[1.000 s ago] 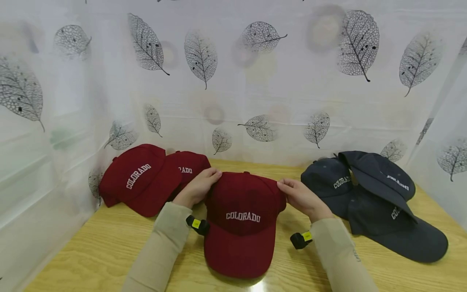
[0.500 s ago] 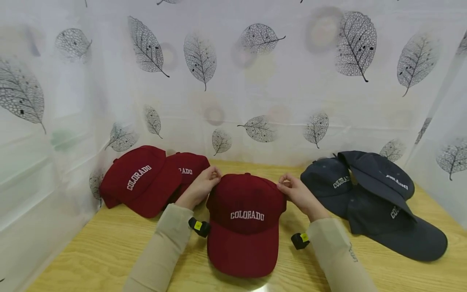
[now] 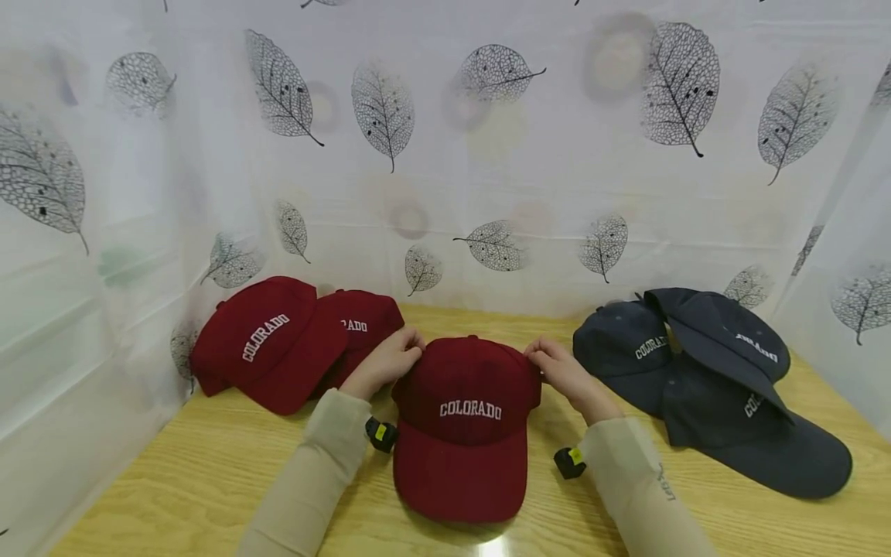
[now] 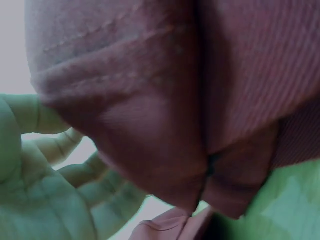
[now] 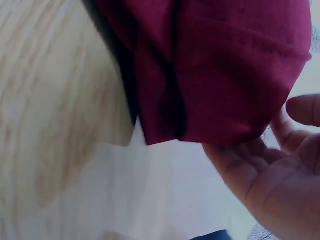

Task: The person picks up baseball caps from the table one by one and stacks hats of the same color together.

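In the head view a dark red baseball cap [image 3: 462, 464] with white COLORADO lettering stands upright at the middle front, brim toward me. My left hand [image 3: 383, 363] pinches the left side of its crown, and my right hand [image 3: 567, 375] holds the opposite side. From the left wrist the cap's cloth [image 4: 140, 120] fills much of the view; the left thumb is at its edge, with the other fingers bent behind. Seen from the right wrist, the fingers of the right hand [image 5: 280, 175] go behind the red cloth [image 5: 225, 85], and the thumb is near its edge.
Two more red caps [image 3: 261, 340] overlap at the back left, near a translucent leaf-print curtain [image 3: 445, 155]. Several dark navy caps [image 3: 752, 433] lie in a heap on the right. Everything rests on a light wood table [image 3: 174, 480].
The held cap has shifted a little and tilted, its lettering now level. Both hands have moved slightly with it. The other caps stay where they were.
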Motion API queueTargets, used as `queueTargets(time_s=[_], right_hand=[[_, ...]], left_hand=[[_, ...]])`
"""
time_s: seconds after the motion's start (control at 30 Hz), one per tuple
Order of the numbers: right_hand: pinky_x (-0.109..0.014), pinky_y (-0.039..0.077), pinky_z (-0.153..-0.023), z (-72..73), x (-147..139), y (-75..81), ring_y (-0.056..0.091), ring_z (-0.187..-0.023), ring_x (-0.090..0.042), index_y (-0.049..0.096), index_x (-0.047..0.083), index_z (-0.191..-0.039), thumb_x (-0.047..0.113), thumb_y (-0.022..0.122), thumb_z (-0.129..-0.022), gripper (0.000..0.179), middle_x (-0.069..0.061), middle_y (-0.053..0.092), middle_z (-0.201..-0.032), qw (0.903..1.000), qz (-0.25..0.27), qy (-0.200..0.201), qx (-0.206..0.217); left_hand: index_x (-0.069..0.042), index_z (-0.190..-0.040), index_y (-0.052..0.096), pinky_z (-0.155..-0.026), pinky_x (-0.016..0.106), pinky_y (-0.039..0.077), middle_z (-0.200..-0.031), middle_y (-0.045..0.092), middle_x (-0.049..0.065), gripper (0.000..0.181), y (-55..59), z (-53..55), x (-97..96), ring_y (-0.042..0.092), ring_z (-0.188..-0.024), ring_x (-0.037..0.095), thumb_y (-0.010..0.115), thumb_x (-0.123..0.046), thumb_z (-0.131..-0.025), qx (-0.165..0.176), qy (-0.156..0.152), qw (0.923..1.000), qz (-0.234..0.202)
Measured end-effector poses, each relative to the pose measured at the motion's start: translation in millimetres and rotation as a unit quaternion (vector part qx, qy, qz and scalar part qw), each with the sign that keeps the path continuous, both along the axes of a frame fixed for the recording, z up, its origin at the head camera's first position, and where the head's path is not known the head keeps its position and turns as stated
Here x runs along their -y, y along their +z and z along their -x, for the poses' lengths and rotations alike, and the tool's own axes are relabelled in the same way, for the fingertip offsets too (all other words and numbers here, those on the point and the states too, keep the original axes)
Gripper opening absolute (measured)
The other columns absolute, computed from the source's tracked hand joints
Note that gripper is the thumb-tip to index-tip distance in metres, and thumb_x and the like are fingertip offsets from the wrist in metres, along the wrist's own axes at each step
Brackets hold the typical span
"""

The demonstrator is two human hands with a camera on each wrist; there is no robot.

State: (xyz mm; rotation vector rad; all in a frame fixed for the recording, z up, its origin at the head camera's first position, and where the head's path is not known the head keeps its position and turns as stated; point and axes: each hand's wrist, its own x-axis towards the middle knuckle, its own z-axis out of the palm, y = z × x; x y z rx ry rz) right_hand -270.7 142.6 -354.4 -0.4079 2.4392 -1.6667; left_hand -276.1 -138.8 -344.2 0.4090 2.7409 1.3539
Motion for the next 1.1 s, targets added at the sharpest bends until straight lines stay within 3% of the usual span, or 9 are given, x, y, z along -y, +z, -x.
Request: queueTargets(time_s=[0.1,0.2,0.33,0.5,0.6,0.67,0.83,1.1], right_hand=[[-0.038,0.040,-0.079,-4.1,3,5.0,0.049,-0.088,-0.023,0.046,-0.002,-0.105,0.019,0.036,-0.095,0.025,-0.014,0.049,-0.099,0.9990,-0.036,-0.023,-0.012],[-0.044,0.036,-0.086,-10.4,10,12.9,0.045,-0.104,-0.032,0.042,0.001,-0.118,0.029,0.041,-0.094,0.037,-0.019,0.045,-0.115,0.9976,-0.059,-0.016,-0.032],[-0.050,0.031,-0.092,-21.9,23,22.7,0.034,-0.117,-0.036,0.035,0.005,-0.131,0.036,0.054,-0.087,0.056,-0.020,0.035,-0.130,0.9895,-0.102,0.030,-0.098],[-0.052,0.034,-0.087,-37.0,37,25.6,0.033,-0.117,-0.038,0.035,0.011,-0.134,0.045,0.069,-0.071,0.079,-0.022,0.030,-0.133,0.9518,-0.224,0.066,-0.199],[-0.058,0.031,-0.086,-42.2,41,23.0,0.028,-0.120,-0.042,0.033,0.014,-0.136,0.046,0.074,-0.065,0.088,-0.025,0.026,-0.135,0.9341,-0.277,0.070,-0.214],[-0.061,0.029,-0.086,-42.9,41,20.1,0.028,-0.120,-0.043,0.032,0.015,-0.137,0.046,0.075,-0.063,0.091,-0.025,0.026,-0.136,0.9289,-0.298,0.068,-0.209],[-0.064,0.027,-0.084,-40.0,41,13.7,0.029,-0.119,-0.042,0.030,0.016,-0.137,0.046,0.075,-0.063,0.092,-0.023,0.028,-0.134,0.9250,-0.319,0.071,-0.194],[-0.064,0.028,-0.083,-37.5,42,9.9,0.028,-0.120,-0.041,0.032,0.017,-0.137,0.043,0.075,-0.064,0.089,-0.022,0.027,-0.136,0.9322,-0.313,0.077,-0.165]], left_hand=[[-0.003,-0.090,0.054,-0.063,0.032,0.039,-0.087,0.052,0.009,0.014,5.2,-4.1,-1.3,0.047,-0.074,0.023,0.042,-0.009,-0.090,-0.009,0.003,0.9995,0.031],[-0.001,-0.101,0.055,-0.076,0.037,0.041,-0.099,0.054,0.012,0.022,13.1,-11.6,-4.5,0.050,-0.089,0.025,0.043,-0.016,-0.091,-0.041,-0.013,0.9975,0.057],[-0.003,-0.126,0.043,-0.093,0.041,0.033,-0.125,0.043,0.014,0.052,22.8,-25.5,-13.4,0.040,-0.114,0.026,0.056,-0.033,-0.086,-0.081,-0.076,0.9901,0.086],[-0.018,-0.138,0.028,-0.090,0.044,0.035,-0.136,0.026,0.015,0.088,23.7,-40.3,-27.3,0.030,-0.120,0.030,0.072,-0.047,-0.067,-0.098,-0.137,0.9711,0.169],[-0.022,-0.139,0.025,-0.090,0.046,0.034,-0.138,0.021,0.018,0.097,18.1,-42.8,-31.1,0.026,-0.123,0.033,0.077,-0.047,-0.060,-0.096,-0.146,0.9640,0.200],[-0.021,-0.139,0.024,-0.091,0.047,0.033,-0.137,0.021,0.020,0.100,14.3,-41.9,-32.1,0.024,-0.123,0.035,0.078,-0.045,-0.059,-0.095,-0.151,0.9617,0.208],[-0.018,-0.138,0.026,-0.090,0.049,0.033,-0.135,0.024,0.022,0.099,7.5,-39.1,-33.2,0.026,-0.121,0.037,0.079,-0.043,-0.059,-0.092,-0.157,0.9603,0.211],[-0.019,-0.138,0.028,-0.088,0.049,0.035,-0.135,0.027,0.019,0.095,3.6,-38.5,-35.2,0.030,-0.118,0.037,0.077,-0.044,-0.061,-0.074,-0.146,0.9594,0.230]])
